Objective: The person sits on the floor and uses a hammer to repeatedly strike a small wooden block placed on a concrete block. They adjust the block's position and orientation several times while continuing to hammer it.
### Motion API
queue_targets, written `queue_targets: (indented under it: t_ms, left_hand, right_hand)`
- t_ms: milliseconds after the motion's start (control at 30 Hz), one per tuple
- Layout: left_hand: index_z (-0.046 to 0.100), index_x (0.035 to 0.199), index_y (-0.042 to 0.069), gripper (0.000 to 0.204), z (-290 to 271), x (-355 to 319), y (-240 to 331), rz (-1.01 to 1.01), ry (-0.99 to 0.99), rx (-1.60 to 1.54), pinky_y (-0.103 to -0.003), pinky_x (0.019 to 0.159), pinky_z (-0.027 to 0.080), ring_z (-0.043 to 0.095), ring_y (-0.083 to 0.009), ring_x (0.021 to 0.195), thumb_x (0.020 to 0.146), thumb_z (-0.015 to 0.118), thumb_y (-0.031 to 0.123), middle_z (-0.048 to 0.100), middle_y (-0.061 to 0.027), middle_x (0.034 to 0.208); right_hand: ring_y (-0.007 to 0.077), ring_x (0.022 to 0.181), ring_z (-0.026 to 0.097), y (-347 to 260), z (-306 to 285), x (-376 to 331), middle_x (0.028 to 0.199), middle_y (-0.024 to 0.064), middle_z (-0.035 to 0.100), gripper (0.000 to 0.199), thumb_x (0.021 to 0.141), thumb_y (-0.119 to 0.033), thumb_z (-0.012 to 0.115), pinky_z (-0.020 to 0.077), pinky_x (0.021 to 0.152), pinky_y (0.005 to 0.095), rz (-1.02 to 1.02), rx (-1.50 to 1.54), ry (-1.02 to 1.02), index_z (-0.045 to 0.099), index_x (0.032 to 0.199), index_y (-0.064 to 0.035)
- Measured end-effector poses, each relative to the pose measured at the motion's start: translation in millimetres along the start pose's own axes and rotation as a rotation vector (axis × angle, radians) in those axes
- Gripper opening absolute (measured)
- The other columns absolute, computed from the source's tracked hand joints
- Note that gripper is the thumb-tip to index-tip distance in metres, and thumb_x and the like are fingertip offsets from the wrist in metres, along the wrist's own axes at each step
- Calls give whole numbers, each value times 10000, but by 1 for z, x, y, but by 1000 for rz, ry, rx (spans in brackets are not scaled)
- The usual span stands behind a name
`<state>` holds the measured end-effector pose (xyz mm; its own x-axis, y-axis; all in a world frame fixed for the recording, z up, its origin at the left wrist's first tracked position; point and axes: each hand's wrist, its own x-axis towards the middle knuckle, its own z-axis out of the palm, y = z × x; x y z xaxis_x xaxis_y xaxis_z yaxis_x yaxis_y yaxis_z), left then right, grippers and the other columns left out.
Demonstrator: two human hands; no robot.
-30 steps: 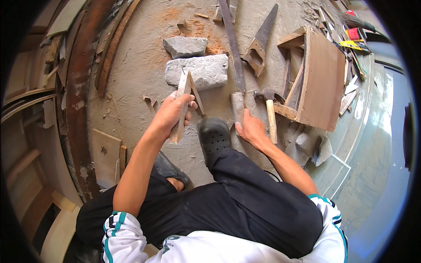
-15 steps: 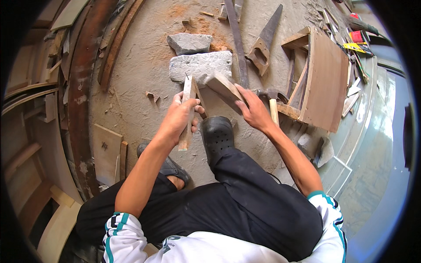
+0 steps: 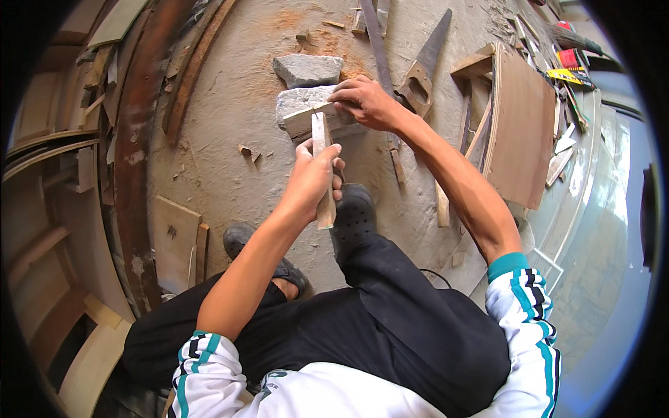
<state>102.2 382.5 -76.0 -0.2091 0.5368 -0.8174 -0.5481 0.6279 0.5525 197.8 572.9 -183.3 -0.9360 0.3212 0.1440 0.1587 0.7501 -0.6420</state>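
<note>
My left hand (image 3: 315,177) is closed around a narrow wooden strip (image 3: 325,217). The strip points away from me, its far end meeting a flat wooden piece (image 3: 300,122). A thin dark nail seems to stick up where the two meet. With my right hand (image 3: 366,103) I grip the flat piece by its right end, fingers bent over it. That piece lies crosswise over the near side of a pale, rough stone block (image 3: 289,103), hiding part of it. A smaller grey stone (image 3: 306,70) sits just beyond.
A handsaw (image 3: 425,66) lies beyond my right forearm, beside a long dark bar (image 3: 376,45). To the right stands a wooden box frame (image 3: 519,125). A wooden handle (image 3: 442,205) shows below my forearm. Boards (image 3: 174,240) and a rusty beam (image 3: 132,174) line the left.
My right hand has swung the wooden piece leftward and away from me, setting it crosswise against the strip's far end. My left hand has shifted slightly right with the strip.
</note>
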Motion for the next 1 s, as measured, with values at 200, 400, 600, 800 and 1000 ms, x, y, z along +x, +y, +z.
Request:
queue_targets:
  t_ms: [200, 400, 600, 800, 1000]
  left_hand:
    - [264, 1350, 70, 563, 3, 15, 0, 14, 36, -9, -301, 461, 468, 514, -119, 578, 960, 600, 294, 522, -86, 938]
    - [276, 1366, 65, 557, 7, 10, 9, -59, 31, 26, -283, 448, 446, 500, -105, 597, 971, 600, 289, 504, -50, 899]
    - [270, 1367, 80, 570, 5, 10, 5, -78, 29, 21, -281, 450, 439, 491, -99, 595, 966, 609, 302, 500, -39, 895]
    - [286, 1338, 89, 556, 0, 15, 6, -118, 10, -44, -277, 445, 440, 489, -100, 582, 965, 614, 340, 497, -42, 880]
    - [355, 1248, 91, 478, 1, 22, 8, -209, 28, -194, -293, 436, 456, 500, -115, 555, 984, 558, 434, 522, -53, 841]
  right_hand:
    - [322, 1046, 575, -3, 7, -19, 1086, 108, 614, 311, 928, -193, 640, 463, 878, 448, 93, -122, -2, 675, 1237, -181]
    - [342, 1202, 500, -11, -2, -29, 1245, 126, 552, 557, 843, -265, 746, 399, 1005, 473, 100, -96, -121, 561, 1366, -212]
    - [344, 1242, 479, -17, -10, -25, 1306, 112, 523, 755, 734, -241, 827, 377, 1046, 471, 102, -150, -212, 499, 1414, -224]
    - [330, 1235, 487, -15, -10, -22, 1303, 102, 534, 793, 692, -180, 821, 374, 1045, 455, 150, -176, -262, 494, 1413, -218]
    - [319, 1218, 496, -21, -8, -22, 1295, 100, 545, 812, 699, -194, 814, 378, 1035, 446, 168, -268, -238, 470, 1434, -211]
